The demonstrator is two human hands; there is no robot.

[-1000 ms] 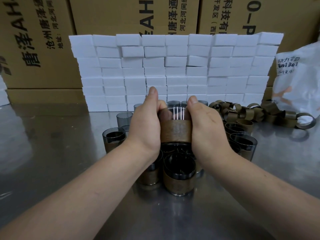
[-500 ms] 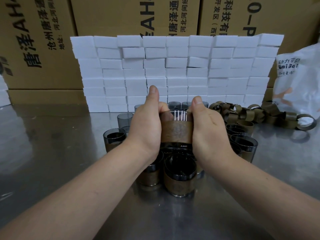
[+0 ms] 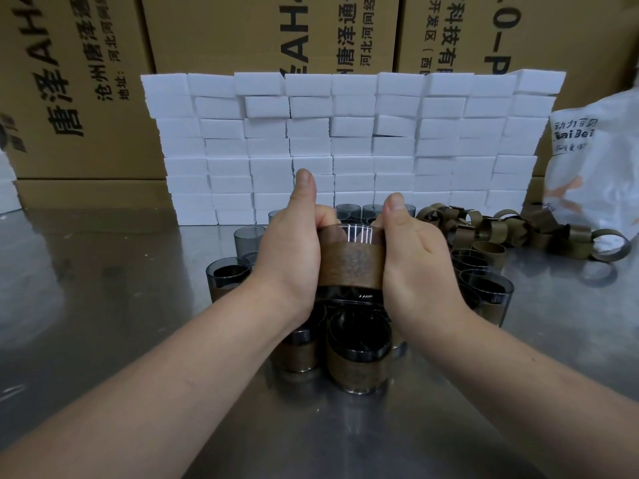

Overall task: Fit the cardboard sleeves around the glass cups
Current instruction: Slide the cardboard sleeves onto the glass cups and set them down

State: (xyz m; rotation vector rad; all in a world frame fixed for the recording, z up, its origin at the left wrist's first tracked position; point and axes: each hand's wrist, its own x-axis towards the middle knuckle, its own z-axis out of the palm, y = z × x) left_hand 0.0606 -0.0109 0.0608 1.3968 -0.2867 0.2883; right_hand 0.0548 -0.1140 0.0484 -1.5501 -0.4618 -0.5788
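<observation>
A smoky glass cup (image 3: 352,234) lies on its side in the air between both hands, with a brown cardboard sleeve (image 3: 351,266) around its middle. My left hand (image 3: 288,257) grips its left side, thumb pointing up. My right hand (image 3: 413,261) grips the right side. Below them stand sleeved cups (image 3: 359,357) in a cluster on the steel table (image 3: 103,305). Bare grey cups (image 3: 249,238) stand behind at left. A pile of loose brown sleeves (image 3: 501,229) lies to the right.
A wall of white foam blocks (image 3: 345,143) runs across the back of the table, with large cardboard boxes (image 3: 76,88) behind it. A white plastic bag (image 3: 598,160) sits at the right edge. More sleeved cups (image 3: 487,288) stand right of my hands.
The sleeve sits slightly further along the cup than a second ago. Both hands have kept their grip and barely shifted.
</observation>
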